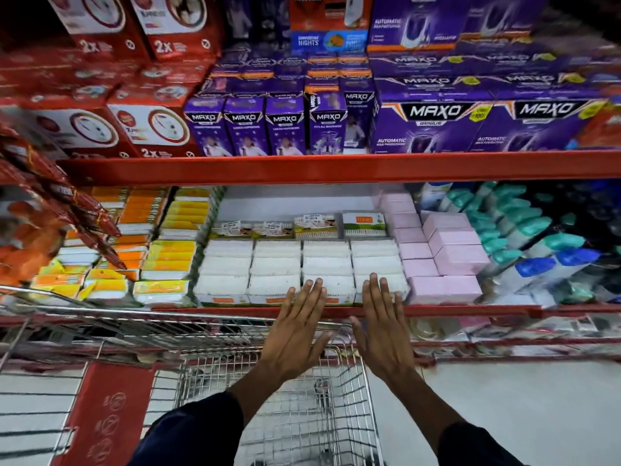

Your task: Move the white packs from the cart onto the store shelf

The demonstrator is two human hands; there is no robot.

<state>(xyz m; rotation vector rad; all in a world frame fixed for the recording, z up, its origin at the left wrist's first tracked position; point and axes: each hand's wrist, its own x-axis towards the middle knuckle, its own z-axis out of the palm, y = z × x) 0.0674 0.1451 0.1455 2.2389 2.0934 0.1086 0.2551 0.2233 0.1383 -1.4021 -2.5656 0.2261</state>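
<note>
From the head camera: both hands lie flat with fingers spread, holding nothing, the left hand (299, 326) and right hand (381, 322) pressing fingertips against the front row of white packs (275, 267) on the red store shelf (470, 311). The packs sit directly ahead, their rows running back into the shelf, and the right hand is nearest the outermost column. The cart (275, 381) below appears empty. Purple boxes (433, 126) above read "MAXO".

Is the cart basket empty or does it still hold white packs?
Empty as far as visible: through the cart wire only floor shows, no white packs. Both open hands, left hand and right hand, rest at the shelf edge.
</note>
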